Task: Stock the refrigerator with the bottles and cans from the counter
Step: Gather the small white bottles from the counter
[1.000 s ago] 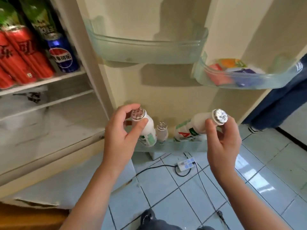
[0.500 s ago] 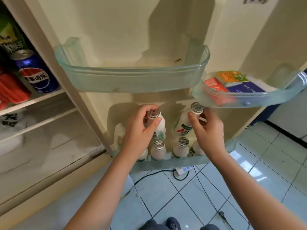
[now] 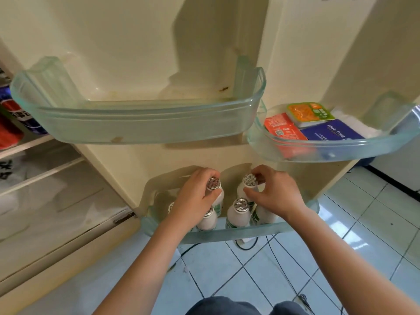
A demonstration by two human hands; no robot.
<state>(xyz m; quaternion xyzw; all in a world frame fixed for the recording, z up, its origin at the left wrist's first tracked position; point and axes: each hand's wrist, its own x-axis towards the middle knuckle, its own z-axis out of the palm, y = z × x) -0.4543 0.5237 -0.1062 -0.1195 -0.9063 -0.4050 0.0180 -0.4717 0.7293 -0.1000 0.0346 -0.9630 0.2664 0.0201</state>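
Note:
My left hand (image 3: 195, 196) grips a small white bottle with a foil cap (image 3: 213, 184) by its neck, upright inside the bottom door shelf (image 3: 238, 234). My right hand (image 3: 272, 194) pinches the neck of a second white foil-capped bottle (image 3: 249, 180) in the back row of the same shelf. Several more white bottles stand in front, one (image 3: 238, 214) between my hands and another (image 3: 208, 220) below my left hand. A blue Pepsi can (image 3: 20, 114) and red cans (image 3: 8, 130) sit on the fridge shelf at far left.
A long translucent door shelf (image 3: 141, 123) hangs above my hands. A smaller door shelf (image 3: 329, 151) at right holds orange, red and blue packets. The fridge's lower compartment (image 3: 56, 196) is at left. Cables and a power strip (image 3: 246, 241) lie on the tiled floor.
Both hands have lowered their bottles from mid-air in front of the door down into the bottom door shelf. The right bottle went from tilted to upright. The view has tipped downward.

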